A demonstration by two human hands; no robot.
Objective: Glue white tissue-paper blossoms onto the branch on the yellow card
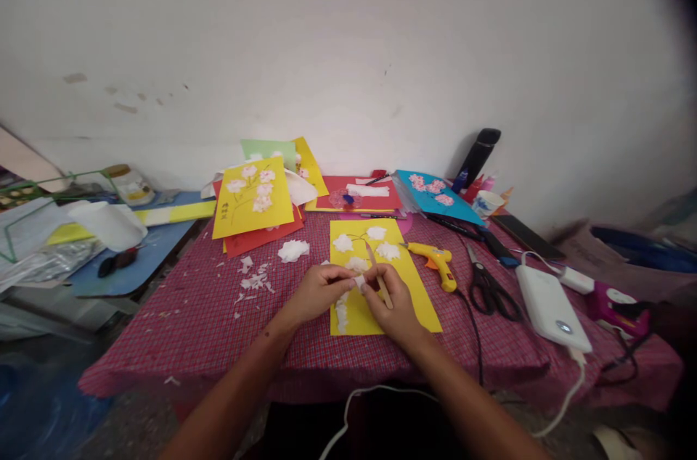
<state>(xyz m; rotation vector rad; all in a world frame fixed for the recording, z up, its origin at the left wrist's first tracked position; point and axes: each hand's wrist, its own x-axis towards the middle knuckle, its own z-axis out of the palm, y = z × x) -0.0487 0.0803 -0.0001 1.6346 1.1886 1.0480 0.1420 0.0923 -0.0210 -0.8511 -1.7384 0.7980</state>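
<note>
A small piece of white paper (359,281) is pinched between my two hands above a yellow sheet (417,300). My left hand (322,291) is closed, thumb and forefinger on the paper's left side. My right hand (393,298) grips its right side and also holds a slim wooden stick (385,293), slanted with its upper tip toward the sheet's top. White paper blossoms (375,233) and thin drawn stems lie on the sheet. Just right of the sheet rests a yellow hot glue gun (435,260). Fluffy white paper (293,250) and torn scraps (255,280) are to the left.
Black scissors (487,289) and a white power bank (552,307) with cables lie at right. Finished-looking flower cards, one yellow (226,191) and one blue (457,207), sit behind. A paper cup (486,206) and paint bottles stand back right. A checked cloth (185,315) covers the table.
</note>
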